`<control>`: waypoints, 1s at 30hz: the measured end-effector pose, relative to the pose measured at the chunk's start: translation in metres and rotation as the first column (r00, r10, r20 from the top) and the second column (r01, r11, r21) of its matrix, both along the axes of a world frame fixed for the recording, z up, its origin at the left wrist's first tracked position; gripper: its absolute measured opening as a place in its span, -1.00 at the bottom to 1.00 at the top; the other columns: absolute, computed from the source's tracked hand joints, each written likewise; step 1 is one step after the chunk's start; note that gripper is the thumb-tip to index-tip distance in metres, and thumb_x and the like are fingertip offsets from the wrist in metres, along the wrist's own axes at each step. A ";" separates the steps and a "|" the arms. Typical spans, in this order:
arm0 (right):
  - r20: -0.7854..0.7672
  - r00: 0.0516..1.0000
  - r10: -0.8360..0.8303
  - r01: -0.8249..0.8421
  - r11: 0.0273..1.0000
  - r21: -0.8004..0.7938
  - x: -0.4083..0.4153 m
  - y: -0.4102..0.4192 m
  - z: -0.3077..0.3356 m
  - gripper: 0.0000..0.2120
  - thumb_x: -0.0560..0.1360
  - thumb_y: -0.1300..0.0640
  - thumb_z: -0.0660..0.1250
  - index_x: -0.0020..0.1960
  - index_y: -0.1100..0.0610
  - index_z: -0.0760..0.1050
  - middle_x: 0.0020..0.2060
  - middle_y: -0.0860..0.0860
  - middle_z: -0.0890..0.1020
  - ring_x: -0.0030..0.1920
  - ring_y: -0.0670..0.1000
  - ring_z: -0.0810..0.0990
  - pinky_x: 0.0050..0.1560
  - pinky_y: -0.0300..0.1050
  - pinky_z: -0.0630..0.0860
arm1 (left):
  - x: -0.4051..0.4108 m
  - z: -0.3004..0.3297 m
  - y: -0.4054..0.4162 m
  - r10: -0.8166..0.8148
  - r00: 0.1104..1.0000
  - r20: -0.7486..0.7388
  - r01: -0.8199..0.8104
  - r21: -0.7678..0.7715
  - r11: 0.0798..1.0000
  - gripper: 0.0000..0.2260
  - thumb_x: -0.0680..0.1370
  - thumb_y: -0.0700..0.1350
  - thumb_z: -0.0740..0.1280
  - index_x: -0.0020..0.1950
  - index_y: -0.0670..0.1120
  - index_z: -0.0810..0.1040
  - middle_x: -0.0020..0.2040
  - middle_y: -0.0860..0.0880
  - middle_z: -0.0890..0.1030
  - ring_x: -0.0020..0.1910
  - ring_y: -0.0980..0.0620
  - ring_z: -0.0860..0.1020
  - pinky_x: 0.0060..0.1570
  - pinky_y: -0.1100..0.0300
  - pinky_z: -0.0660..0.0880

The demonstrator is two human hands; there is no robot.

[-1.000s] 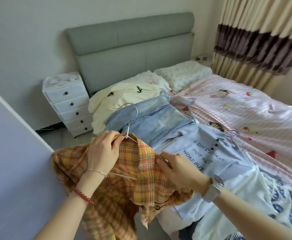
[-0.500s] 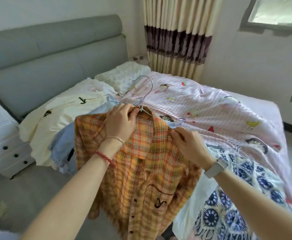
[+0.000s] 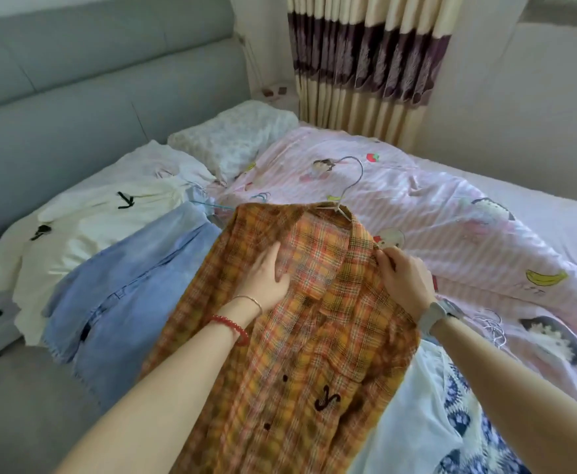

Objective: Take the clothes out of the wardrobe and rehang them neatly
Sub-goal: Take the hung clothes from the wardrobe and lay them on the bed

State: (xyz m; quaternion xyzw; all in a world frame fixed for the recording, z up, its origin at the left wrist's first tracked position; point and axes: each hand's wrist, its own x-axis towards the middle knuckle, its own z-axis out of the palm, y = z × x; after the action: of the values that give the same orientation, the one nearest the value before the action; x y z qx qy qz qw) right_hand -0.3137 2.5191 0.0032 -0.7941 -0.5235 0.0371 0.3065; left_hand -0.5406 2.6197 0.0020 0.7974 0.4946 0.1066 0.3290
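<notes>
left hand (image 3: 266, 278) lies flat, fingers straight — right hand (image 3: 404, 279) pinches with curled fingertips.

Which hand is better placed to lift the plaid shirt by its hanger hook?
Probably the right hand: it pinches the plaid shirt collar just below the hanger hook. The left hand lies flat, farther away.

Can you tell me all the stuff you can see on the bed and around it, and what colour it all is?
plaid shirt: one, orange and yellow, on the bed's near edge, on a hanger
hanger: one, silvery hook, sticking out of the shirt's collar
denim garment: one, light blue, left of the shirt
cream garment: one, black bows, far left
patterned garment: one, white and blue, right of the shirt
quilt: one, pink, cartoon prints
pillow: one, white
headboard: one, grey
curtain: one, beige and purple
left hand: flat on the shirt
right hand: pinching the collar
</notes>
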 end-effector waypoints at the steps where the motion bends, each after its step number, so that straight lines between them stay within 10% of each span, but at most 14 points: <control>1: -0.011 1.000 -0.015 0.014 0.999 -0.041 0.012 0.012 -0.019 -0.66 0.59 0.08 0.14 -0.19 0.29 0.50 -0.39 0.15 0.56 -0.37 0.19 0.53 -0.40 -0.06 0.37 | 0.005 -0.020 0.005 0.028 0.999 -0.031 -0.030 -0.048 0.998 -0.44 0.58 -0.06 0.19 0.52 -0.03 0.02 0.53 -0.03 0.09 0.47 -0.01 0.13 0.41 0.10 0.12; 9: -0.231 0.957 -0.175 0.107 0.954 -0.280 0.061 0.058 -0.173 -0.73 0.60 0.21 0.08 -0.05 0.39 0.45 -0.17 0.40 0.55 -0.20 0.32 0.49 -0.32 -0.36 0.41 | 0.009 -0.180 -0.016 -0.050 0.916 -0.399 -0.077 -0.297 0.952 -0.47 0.61 0.00 0.09 0.52 0.06 -0.07 0.54 -0.01 -0.12 0.50 -0.11 -0.04 0.44 -0.16 0.05; 12: -0.039 0.988 -0.146 0.107 0.860 -0.499 0.059 0.059 -0.211 -0.67 0.59 0.08 0.01 0.29 0.18 0.31 0.18 0.25 0.48 0.17 0.28 0.43 0.14 0.14 0.37 | 0.005 -0.210 -0.028 -0.147 0.837 -0.527 -0.038 -0.325 0.945 -0.47 0.61 0.06 0.05 0.51 0.10 -0.11 0.54 0.01 -0.18 0.50 -0.10 -0.18 0.43 -0.18 -0.14; 17: 0.019 1.000 -0.024 0.031 0.813 -0.582 0.038 0.062 -0.221 -0.53 0.57 0.01 -0.02 0.45 0.05 0.05 0.44 0.07 0.19 0.44 0.11 0.12 0.36 0.30 0.11 | -0.001 -0.219 -0.027 -0.198 0.823 -0.533 -0.012 -0.365 0.931 -0.49 0.61 0.06 0.04 0.52 0.07 -0.06 0.54 0.00 -0.14 0.51 -0.07 -0.17 0.42 -0.16 -0.10; 30: 0.045 0.888 0.457 -0.418 0.845 -0.334 -0.137 0.127 -0.050 -0.60 0.59 0.07 0.01 0.41 0.10 0.21 0.41 0.04 0.29 0.43 0.09 0.18 0.41 0.18 0.09 | -0.116 -0.049 0.016 0.297 0.826 -0.480 -0.151 0.319 0.936 -0.62 0.61 -0.04 0.07 0.43 -0.01 0.24 0.46 -0.03 0.22 0.43 0.02 0.17 0.39 -0.05 0.01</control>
State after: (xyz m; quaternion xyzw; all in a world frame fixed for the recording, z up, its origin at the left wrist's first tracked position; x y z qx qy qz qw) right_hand -0.4505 2.6457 -0.0465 -0.6930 -0.6958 0.1403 0.1265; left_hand -0.6569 2.6355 -0.0473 0.7689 0.6367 -0.0091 0.0574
